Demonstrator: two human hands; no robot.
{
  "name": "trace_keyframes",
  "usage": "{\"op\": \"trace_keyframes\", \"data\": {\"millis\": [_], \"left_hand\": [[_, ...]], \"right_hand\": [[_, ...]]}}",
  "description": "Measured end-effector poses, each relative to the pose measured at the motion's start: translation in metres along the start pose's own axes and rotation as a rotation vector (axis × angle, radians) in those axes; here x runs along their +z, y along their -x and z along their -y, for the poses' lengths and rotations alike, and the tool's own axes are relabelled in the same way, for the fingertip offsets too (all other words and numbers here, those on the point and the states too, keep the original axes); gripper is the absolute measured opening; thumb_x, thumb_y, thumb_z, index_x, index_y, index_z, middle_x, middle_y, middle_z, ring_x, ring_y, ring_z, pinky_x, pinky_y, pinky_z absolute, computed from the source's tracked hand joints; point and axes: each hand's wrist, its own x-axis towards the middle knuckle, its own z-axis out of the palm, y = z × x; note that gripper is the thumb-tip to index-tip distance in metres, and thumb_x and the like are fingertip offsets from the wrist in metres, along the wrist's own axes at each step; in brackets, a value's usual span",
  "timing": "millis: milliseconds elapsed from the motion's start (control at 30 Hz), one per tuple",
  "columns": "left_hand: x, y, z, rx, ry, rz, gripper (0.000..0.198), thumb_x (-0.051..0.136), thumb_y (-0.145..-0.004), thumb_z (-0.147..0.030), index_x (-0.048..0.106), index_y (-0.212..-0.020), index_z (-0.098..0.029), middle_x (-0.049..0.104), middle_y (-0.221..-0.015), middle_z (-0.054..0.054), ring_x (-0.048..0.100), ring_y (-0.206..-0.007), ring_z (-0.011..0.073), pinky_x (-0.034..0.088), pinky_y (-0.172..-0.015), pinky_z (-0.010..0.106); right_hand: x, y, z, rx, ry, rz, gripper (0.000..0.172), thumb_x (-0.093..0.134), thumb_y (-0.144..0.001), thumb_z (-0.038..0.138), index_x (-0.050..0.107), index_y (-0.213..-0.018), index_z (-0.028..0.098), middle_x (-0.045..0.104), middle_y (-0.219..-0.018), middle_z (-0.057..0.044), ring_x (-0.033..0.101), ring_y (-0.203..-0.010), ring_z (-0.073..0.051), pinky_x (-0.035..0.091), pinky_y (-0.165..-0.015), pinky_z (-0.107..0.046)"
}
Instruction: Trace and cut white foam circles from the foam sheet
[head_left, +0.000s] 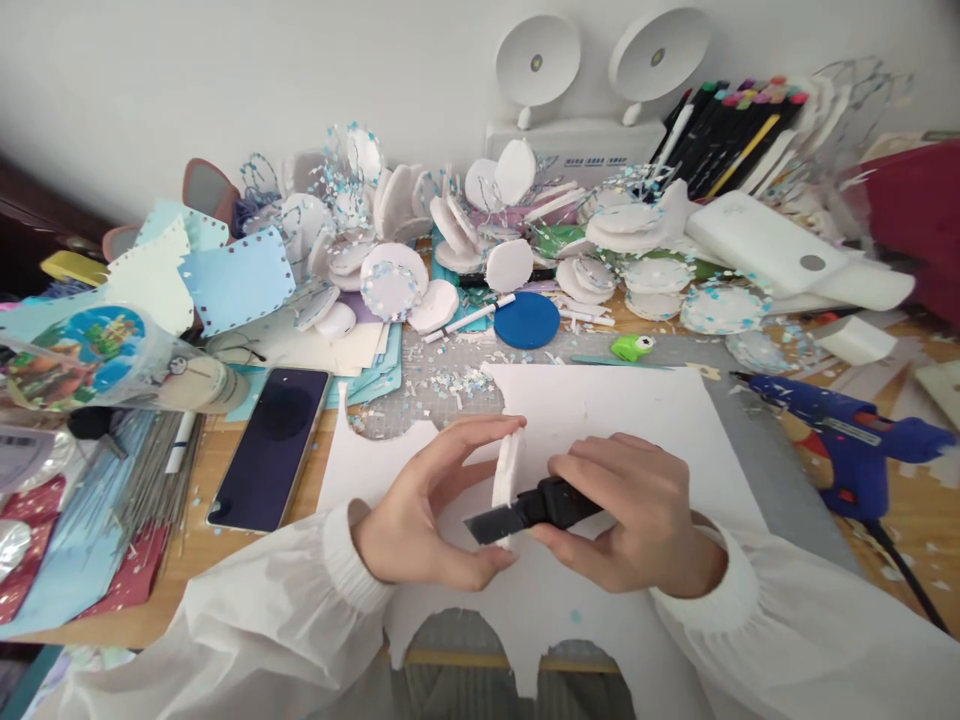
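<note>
Between the thumb and fingers of my left hand [435, 505] stands a white foam disc [506, 470], turned so that its edge faces me. My right hand [630, 510] is wrapped round a black utility knife [559, 503]. The knife's dark flat blade [491, 525] lies across the lower part of the disc's edge; whether it cuts in, I cannot tell. Under both hands is a large white foam sheet [622, 410] with rounded cut-outs along its near and left edges.
Many white foam discs [394, 275] are heaped along the wall. A phone [270, 450] lies left of the sheet, and a blue glue gun [847, 430] is at the right. A blue round lid [527, 320] and a green punch [632, 347] lie beyond the sheet.
</note>
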Motion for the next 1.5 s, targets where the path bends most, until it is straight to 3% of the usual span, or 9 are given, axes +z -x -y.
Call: {"op": "trace_keyframes", "data": {"millis": [267,433,500,700,900,1033,1167,1300,1500], "left_hand": [[-0.002,-0.002,-0.001,-0.014,0.053,0.026,0.084,0.078,-0.056,-0.014,0.047,-0.133,-0.027,0.045,-0.137,0.012,0.041,-0.130,0.0352,0.041,-0.104,0.051],[-0.001,0.003,-0.004,-0.045,0.037,0.049,0.089,0.078,-0.052,-0.014,0.046,-0.134,-0.028,0.043,-0.139,0.012,0.039,-0.131,0.0361,0.039,-0.106,0.050],[-0.001,0.002,-0.006,-0.033,0.018,0.037,0.087,0.077,-0.054,-0.013,0.045,-0.134,-0.027,0.042,-0.139,0.012,0.037,-0.132,0.0354,0.039,-0.106,0.048],[0.001,-0.008,-0.010,0.009,0.109,-0.084,0.073,0.073,-0.061,-0.019,0.044,-0.128,-0.026,0.045,-0.134,0.010,0.048,-0.119,0.0273,0.043,-0.096,0.038],[-0.001,-0.009,-0.007,-0.176,0.392,-0.105,0.067,0.067,-0.076,-0.037,0.033,-0.133,-0.031,0.054,-0.127,0.009,0.059,-0.102,0.0254,0.048,-0.080,0.035],[-0.002,-0.006,-0.003,-0.284,0.469,-0.101,0.059,0.059,-0.083,-0.045,0.038,-0.135,-0.030,0.055,-0.129,0.010,0.058,-0.107,0.0282,0.048,-0.080,0.037],[-0.004,-0.005,-0.003,-0.266,0.379,-0.053,0.073,0.070,-0.074,-0.047,0.041,-0.137,-0.027,0.054,-0.132,0.011,0.053,-0.115,0.0314,0.044,-0.089,0.039],[-0.003,-0.006,-0.004,-0.241,0.319,0.018,0.080,0.078,-0.066,-0.037,0.041,-0.137,-0.029,0.059,-0.124,0.008,0.057,-0.109,0.0281,0.045,-0.087,0.037],[0.001,-0.004,-0.007,-0.323,0.272,0.066,0.097,0.082,-0.060,-0.032,0.031,-0.142,-0.025,0.052,-0.133,0.012,0.046,-0.125,0.0350,0.034,-0.105,0.050]], "right_hand": [[-0.001,0.001,-0.011,0.047,0.040,-0.037,0.029,0.056,-0.084,0.047,0.056,-0.074,0.019,0.059,-0.056,-0.002,0.054,-0.050,-0.015,0.038,-0.052,-0.029],[-0.004,0.002,-0.029,0.302,0.096,-0.128,0.024,0.057,-0.085,0.040,0.056,-0.072,0.019,0.055,-0.055,0.001,0.049,-0.048,-0.012,0.036,-0.048,-0.025],[-0.004,0.002,-0.032,0.328,0.096,-0.151,0.024,0.056,-0.085,0.039,0.056,-0.072,0.019,0.053,-0.054,0.001,0.046,-0.047,-0.011,0.036,-0.047,-0.025],[-0.001,0.002,-0.024,0.181,0.030,-0.108,0.020,0.056,-0.085,0.038,0.056,-0.079,0.019,0.060,-0.061,-0.001,0.055,-0.052,-0.014,0.040,-0.051,-0.026],[0.002,0.001,-0.013,0.139,-0.060,-0.066,0.020,0.054,-0.085,0.038,0.055,-0.080,0.019,0.062,-0.062,-0.001,0.055,-0.051,-0.013,0.040,-0.050,-0.026],[0.003,0.001,-0.010,0.176,-0.067,-0.068,0.020,0.055,-0.084,0.038,0.055,-0.078,0.019,0.060,-0.059,0.000,0.053,-0.050,-0.013,0.038,-0.049,-0.026],[0.003,0.002,-0.011,0.188,-0.052,-0.074,0.020,0.055,-0.085,0.038,0.056,-0.079,0.019,0.060,-0.060,-0.001,0.054,-0.051,-0.013,0.038,-0.050,-0.026],[0.002,0.002,-0.007,0.141,-0.089,-0.058,0.022,0.055,-0.085,0.040,0.055,-0.079,0.019,0.062,-0.063,-0.002,0.054,-0.052,-0.014,0.039,-0.050,-0.027],[0.005,0.002,0.001,0.084,-0.123,-0.008,0.028,0.055,-0.085,0.045,0.055,-0.078,0.018,0.063,-0.064,-0.003,0.055,-0.053,-0.014,0.038,-0.051,-0.028]]}}
